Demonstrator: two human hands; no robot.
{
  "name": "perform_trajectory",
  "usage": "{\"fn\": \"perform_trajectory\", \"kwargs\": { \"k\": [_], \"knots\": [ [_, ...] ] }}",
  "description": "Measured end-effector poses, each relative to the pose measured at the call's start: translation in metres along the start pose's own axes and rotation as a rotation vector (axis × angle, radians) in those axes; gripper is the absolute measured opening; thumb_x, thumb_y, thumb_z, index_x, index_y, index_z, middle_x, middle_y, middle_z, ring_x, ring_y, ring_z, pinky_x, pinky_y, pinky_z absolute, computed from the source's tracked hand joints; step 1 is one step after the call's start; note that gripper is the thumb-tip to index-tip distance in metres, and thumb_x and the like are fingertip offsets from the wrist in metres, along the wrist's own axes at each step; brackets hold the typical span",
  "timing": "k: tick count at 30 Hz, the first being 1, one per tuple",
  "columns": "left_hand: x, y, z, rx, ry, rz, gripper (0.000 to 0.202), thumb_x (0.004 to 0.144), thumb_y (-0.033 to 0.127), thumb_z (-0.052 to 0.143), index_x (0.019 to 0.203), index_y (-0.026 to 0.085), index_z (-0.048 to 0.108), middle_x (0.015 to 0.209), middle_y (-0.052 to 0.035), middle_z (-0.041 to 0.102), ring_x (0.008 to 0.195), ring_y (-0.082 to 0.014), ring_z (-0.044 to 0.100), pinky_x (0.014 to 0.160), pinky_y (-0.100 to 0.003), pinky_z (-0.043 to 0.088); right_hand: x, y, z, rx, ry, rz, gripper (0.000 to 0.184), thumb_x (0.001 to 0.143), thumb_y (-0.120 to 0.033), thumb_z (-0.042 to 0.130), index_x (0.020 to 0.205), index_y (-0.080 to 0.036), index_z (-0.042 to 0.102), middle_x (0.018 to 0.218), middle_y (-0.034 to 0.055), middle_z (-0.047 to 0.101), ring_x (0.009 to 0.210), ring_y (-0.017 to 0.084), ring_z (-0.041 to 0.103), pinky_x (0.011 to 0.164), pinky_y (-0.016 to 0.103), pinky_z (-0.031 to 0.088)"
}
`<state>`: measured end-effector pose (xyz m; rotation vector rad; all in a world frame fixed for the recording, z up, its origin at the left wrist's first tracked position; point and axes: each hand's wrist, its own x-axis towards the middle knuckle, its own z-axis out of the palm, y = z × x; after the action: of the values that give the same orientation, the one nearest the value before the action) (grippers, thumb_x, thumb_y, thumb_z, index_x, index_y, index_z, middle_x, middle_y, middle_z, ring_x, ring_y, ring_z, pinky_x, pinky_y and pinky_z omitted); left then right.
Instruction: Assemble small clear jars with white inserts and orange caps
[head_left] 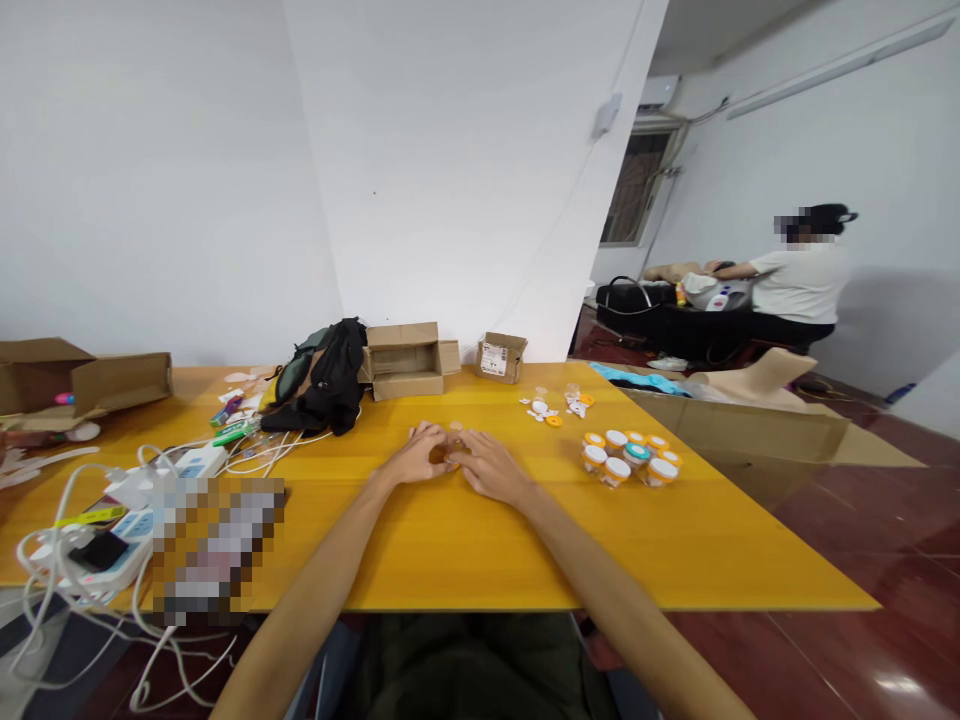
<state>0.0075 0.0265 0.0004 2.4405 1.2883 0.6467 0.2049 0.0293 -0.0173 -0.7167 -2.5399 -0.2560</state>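
Observation:
My left hand (418,455) and my right hand (491,466) meet in the middle of the yellow table (450,550). Their fingers are curled together around a small clear jar with an orange lid (453,445), mostly hidden between them. To the right of my right hand stands a cluster of several small jars with white, orange and teal lids (631,456). Farther back lie loose lids and small white parts (556,408).
A black bag (324,385) and open cardboard boxes (409,360) sit at the table's far edge, another box (82,382) at far left. Power strips and white cables (120,520) crowd the left. A large flat carton (750,420) lies right; a person (799,285) sits beyond.

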Motion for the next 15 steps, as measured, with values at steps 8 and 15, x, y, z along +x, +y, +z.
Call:
{"fn": "perform_trajectory", "kwargs": {
  "k": [8, 15],
  "knots": [
    [0.0000, 0.0023, -0.0016, 0.032, -0.031, -0.002, 0.019, 0.083, 0.040, 0.062, 0.095, 0.026, 0.063, 0.105, -0.0033, 0.060, 0.107, -0.0258, 0.046, 0.098, -0.043, 0.035, 0.0017, -0.0023, 0.0043, 0.136, 0.111, 0.084, 0.018, 0.091, -0.015, 0.052, 0.096, -0.022, 0.068, 0.113, 0.0093, 0.061, 0.104, 0.022, 0.057, 0.090, 0.037, 0.048],
    [-0.0004, 0.0030, -0.0019, 0.035, -0.036, 0.002, 0.016, 0.083, 0.036, 0.062, 0.095, 0.025, 0.063, 0.107, -0.0034, 0.059, 0.108, -0.0259, 0.044, 0.099, -0.044, 0.034, 0.0044, -0.0017, 0.0070, 0.169, 0.122, 0.103, 0.016, 0.093, -0.017, 0.051, 0.092, -0.022, 0.067, 0.111, 0.0092, 0.061, 0.103, 0.021, 0.057, 0.088, 0.036, 0.049]
  ]
}}
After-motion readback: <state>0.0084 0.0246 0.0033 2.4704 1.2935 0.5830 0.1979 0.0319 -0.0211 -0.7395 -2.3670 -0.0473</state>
